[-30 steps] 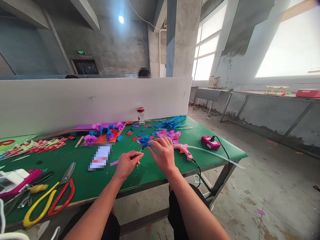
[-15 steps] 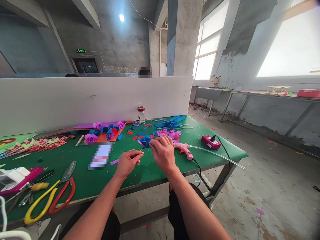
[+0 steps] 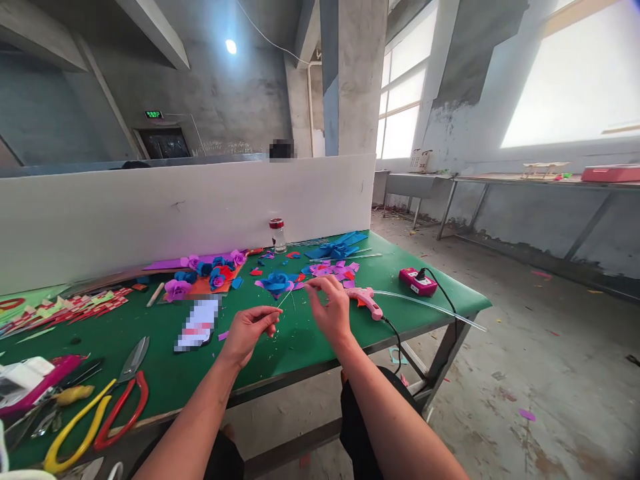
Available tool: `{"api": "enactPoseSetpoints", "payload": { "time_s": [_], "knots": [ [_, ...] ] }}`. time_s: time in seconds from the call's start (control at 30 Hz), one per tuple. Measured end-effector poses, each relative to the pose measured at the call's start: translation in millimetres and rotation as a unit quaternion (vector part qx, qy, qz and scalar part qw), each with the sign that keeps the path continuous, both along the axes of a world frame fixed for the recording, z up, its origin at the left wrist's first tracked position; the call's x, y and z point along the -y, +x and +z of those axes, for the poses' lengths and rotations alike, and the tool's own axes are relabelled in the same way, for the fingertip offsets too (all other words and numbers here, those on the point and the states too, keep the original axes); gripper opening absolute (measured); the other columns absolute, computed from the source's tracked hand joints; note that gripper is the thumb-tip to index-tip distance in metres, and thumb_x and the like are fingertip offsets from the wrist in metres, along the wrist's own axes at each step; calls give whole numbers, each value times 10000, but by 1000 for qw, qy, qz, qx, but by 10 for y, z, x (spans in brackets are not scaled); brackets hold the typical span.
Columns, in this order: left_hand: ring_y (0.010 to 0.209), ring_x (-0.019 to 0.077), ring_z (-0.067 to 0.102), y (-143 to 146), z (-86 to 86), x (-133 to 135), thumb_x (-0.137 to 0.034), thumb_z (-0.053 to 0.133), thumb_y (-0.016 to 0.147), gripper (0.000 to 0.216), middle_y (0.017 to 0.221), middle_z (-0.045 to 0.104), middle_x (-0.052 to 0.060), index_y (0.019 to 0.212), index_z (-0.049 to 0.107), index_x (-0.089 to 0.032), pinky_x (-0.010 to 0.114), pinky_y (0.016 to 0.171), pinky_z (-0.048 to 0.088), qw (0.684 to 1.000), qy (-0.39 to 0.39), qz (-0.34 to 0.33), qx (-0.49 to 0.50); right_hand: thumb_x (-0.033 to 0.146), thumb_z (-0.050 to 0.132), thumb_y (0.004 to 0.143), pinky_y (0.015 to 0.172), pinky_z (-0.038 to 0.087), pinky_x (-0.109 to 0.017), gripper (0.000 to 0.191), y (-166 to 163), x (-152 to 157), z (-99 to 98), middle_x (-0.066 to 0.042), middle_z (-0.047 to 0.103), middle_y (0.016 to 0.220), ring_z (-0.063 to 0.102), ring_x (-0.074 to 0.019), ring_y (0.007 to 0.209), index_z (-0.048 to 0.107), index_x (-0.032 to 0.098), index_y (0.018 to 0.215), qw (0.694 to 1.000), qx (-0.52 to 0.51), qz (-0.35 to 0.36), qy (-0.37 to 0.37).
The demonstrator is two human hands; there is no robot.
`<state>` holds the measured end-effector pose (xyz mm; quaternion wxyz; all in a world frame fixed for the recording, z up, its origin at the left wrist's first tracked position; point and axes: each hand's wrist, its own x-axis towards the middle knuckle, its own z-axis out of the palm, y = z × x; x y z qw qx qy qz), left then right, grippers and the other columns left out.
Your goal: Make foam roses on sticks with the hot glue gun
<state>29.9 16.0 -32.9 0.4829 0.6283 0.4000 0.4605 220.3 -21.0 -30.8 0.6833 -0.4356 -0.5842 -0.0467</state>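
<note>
My left hand [image 3: 253, 331] pinches a thin wire stem [image 3: 286, 298] between thumb and fingertips. At the stem's upper end is a blue paper flower [image 3: 277, 283], with purple pieces showing at its sides. Close to the flower's right, my right hand [image 3: 330, 307] is raised with fingers bent and the thumb a little apart; I see nothing in its grasp. A pink glue gun [image 3: 367, 301] lies just beyond the right hand. Purple paper petals [image 3: 340, 270] are scattered behind it.
On the green table [image 3: 300, 363] lie scissors [image 3: 123, 393], a phone [image 3: 197, 325], finished paper flowers [image 3: 210, 273], blue paper [image 3: 340, 245] and a glass jar [image 3: 277, 237]. A magenta power box [image 3: 417, 282] with a cord sits at right. A white board [image 3: 200, 213] stands behind.
My right hand has come away from the blue flower, and its fingers have loosened. The flower now faces more upward and shows more fully. The view has shifted slightly.
</note>
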Motion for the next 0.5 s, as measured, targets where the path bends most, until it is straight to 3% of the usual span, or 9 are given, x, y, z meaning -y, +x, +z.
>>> {"api": "enactPoseSetpoints", "payload": {
  "time_s": [0.23,0.5],
  "knots": [
    [508,114,528,14,-92,-44,-432,785,678,255,533,605,-5,771,799,-195,238,515,440,996,55,4,-71,312,696,881,942,432,-368,113,-137,65,28,-36,702,942,629,-198,925,717,260,979,991,126,-41,2],
    [491,109,532,31,-111,-37,-410,753,700,212,594,620,-8,751,793,-208,236,499,434,991,87,11,-103,258,639,916,976,411,-362,82,-137,45,16,-28,695,876,606,-174,843,718,240,905,980,177,-91,32]
  ]
}}
